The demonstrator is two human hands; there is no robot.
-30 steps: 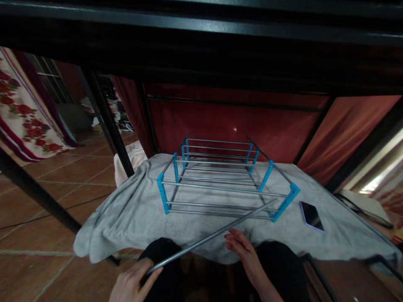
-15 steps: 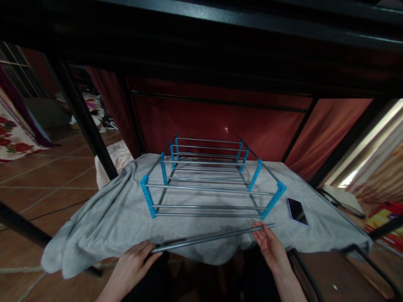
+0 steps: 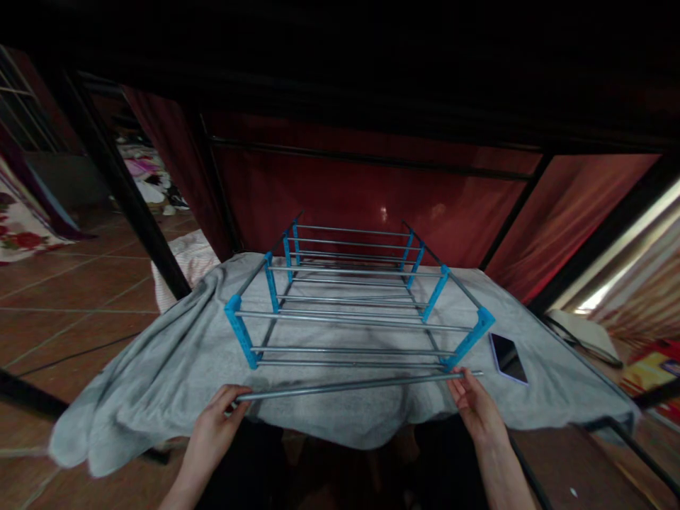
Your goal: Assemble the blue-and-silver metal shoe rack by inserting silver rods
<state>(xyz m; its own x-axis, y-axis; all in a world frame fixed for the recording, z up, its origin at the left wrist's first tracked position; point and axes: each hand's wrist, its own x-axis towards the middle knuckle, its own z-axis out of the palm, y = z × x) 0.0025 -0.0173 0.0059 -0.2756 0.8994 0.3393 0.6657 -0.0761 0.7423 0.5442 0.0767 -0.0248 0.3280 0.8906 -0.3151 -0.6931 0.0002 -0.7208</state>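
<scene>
I hold a long grey metal rod level, just in front of a rack. My left hand pinches its left end and my right hand grips it near its right end. The rack has blue plastic corner pieces and several metal bars, and lies on a grey blanket spread over a low surface. The rod runs parallel to the rack's near side, a little apart from it.
A dark phone lies on the blanket right of the rack. Black metal frame posts rise at the left, with dark red cloth behind the rack. Tiled floor lies to the left; a flowered cloth hangs far left.
The rod swung from a slant to level and moved up toward the rack's near side. My right hand slid out to its right end, and my left hand rose with its left end.
</scene>
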